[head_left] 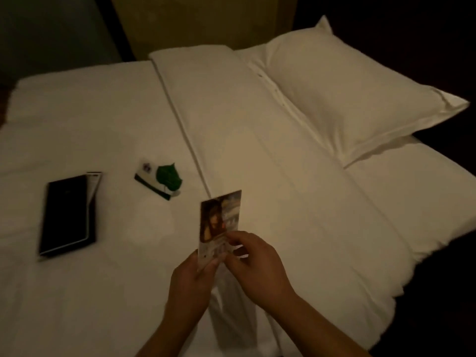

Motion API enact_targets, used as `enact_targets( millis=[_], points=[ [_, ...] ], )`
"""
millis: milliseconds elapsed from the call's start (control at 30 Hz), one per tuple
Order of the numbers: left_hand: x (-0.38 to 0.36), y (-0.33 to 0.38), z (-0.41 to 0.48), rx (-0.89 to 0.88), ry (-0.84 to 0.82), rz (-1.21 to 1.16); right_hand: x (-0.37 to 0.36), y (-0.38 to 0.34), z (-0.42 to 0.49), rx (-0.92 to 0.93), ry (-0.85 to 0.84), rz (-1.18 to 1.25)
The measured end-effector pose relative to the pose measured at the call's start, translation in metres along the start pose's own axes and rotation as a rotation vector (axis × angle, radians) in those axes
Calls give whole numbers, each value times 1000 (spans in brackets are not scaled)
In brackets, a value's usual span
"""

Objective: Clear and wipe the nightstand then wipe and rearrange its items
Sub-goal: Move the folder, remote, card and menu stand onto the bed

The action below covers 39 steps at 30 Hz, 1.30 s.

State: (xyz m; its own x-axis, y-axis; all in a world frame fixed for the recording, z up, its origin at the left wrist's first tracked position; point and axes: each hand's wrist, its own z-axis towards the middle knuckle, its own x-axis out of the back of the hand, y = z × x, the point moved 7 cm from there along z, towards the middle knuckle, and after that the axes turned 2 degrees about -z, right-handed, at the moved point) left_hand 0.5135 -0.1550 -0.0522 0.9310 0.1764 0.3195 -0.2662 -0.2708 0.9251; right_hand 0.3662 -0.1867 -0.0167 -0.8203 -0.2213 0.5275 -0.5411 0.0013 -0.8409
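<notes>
1. Left hand [195, 271]: fingers curled round the lower left edge of the printed card [220, 217], pinching it.
2. Right hand [255, 264]: thumb and fingertips pinch the card's lower right edge.
3. Printed card: held upright over the white duvet [283, 202], picture side facing the camera.
4. Black folder [68, 215]: lies flat on the duvet with white sheets tucked in it, well to the card's left.
5. Small white card [146, 171] with a green leaf-shaped object [168, 177] on it: just beyond the printed card, to its left.
6. Pillow [347, 99]: far beyond the card, to its right.
7. Step, as judged: clearing. The nightstand is out of view, and no cloth shows. The next move probably calls for laying the card flat beside the other items and loosening both pinches.
</notes>
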Motion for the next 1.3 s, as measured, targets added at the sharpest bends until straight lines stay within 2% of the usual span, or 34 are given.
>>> enact_targets(
  millis=[133,233,333,567,633,733,833,867,967,1133,1233,1300],
  points=[
    [41,-21,14,82,56,-168,-34,-15,21,35,43,-64],
    [60,-27,27,140,25,-234,-47,-20,38,-10,126,-59],
    [80,-34,43,192,33,-264,-65,-23,57,-155,88,84],
    [117,-49,73,212,92,-268,-100,-32,78,-156,7,159],
    [131,-59,82,229,135,-300,-108,-23,84,-163,-22,85],
    [156,-69,99,236,214,-343,-119,-15,99,-39,-72,-261],
    [168,-85,123,253,239,-356,-145,11,106,64,-286,-704],
    [170,-91,132,271,248,-367,-153,21,106,64,-331,-766],
    [179,-108,156,321,315,-383,-163,42,110,-58,-357,-712],
    [188,-129,186,390,362,-388,-175,54,116,-30,-434,-799],
    [187,-130,196,353,384,-251,-175,58,121,-90,-452,-764],
    [188,-124,199,293,379,-28,-175,57,123,-98,-457,-762]
  ],
)
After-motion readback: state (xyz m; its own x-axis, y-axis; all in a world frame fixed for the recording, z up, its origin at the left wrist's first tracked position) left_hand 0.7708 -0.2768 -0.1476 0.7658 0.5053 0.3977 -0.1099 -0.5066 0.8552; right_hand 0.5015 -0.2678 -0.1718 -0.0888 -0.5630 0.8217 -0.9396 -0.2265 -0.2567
